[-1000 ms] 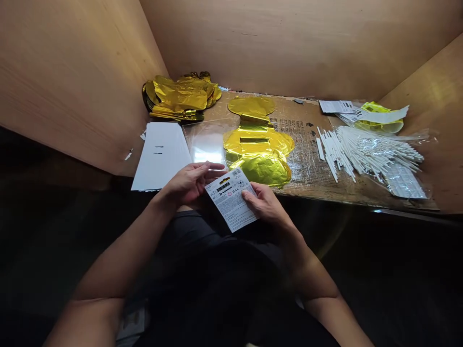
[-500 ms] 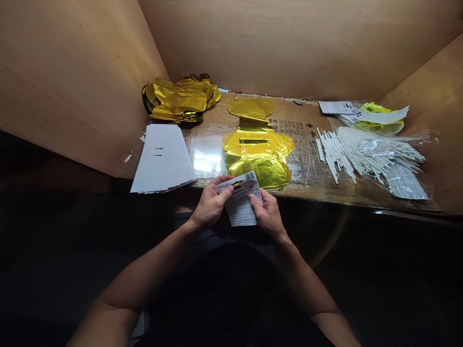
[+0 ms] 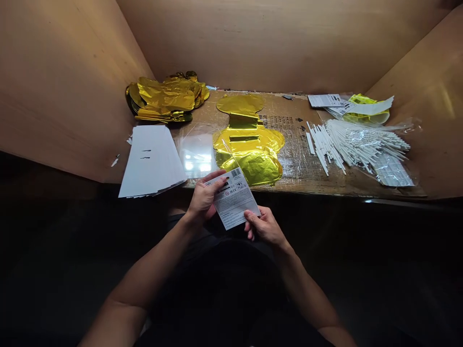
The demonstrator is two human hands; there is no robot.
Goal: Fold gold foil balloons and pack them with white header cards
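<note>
With the clock centred on the printed card (image 3: 235, 202) and twelve pointing away from the person, a stack of white sheets (image 3: 150, 168) sits at ten o'clock, bearing two small dark marks. Beyond it, at eleven, a heap of gold foil pieces (image 3: 166, 96) lies near the wooden left wall (image 3: 68, 86). Closer in, also towards eleven, clear plastic film (image 3: 197, 149) lies flat and catches the light.

The left hand (image 3: 204, 198) has its grip pinching the card's upper left part, thumb laid across the face near the hanging hole and fingers behind. The card itself is held up over the lap at the near edge of the surface (image 3: 294, 168), its barcode corner at twelve and its small print facing the person. At twelve beyond it, a gold foil shape (image 3: 249, 140) is spread out on the cardboard-topped surface.

The right hand (image 3: 265, 225) has its grip pinching the card's corner at about four o'clock, thumb on top.

Farther right, between one and two, more printed cards (image 3: 325, 100) lie beside a yellow-green piece (image 3: 361, 114). Nearer, at two, many white sticks (image 3: 354, 144) spread out, partly under a clear plastic bag (image 3: 394, 168).
</note>
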